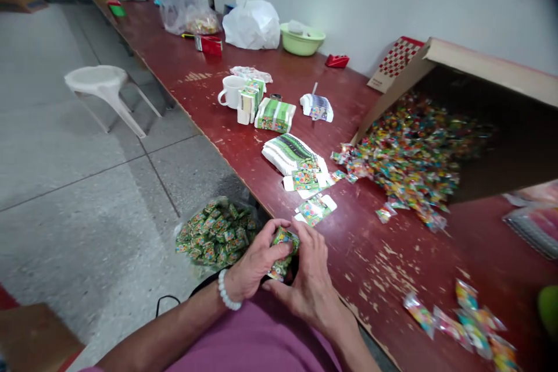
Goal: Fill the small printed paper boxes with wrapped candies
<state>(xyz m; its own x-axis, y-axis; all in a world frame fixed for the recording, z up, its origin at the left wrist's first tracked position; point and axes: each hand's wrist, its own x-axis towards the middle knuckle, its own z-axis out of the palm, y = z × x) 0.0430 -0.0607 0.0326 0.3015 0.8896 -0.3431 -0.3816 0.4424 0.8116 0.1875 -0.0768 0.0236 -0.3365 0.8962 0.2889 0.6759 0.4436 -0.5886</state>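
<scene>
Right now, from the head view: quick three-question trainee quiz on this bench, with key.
1. What do the left hand and right hand hold between them?
2. Which hand wears the white bead bracelet? A left, B right, C neither.
3. True or false: wrapped sweets lie across the table at the mouth of the tipped cardboard box.

Key: 1 green printed packets; 2 A; 3 true.
</scene>
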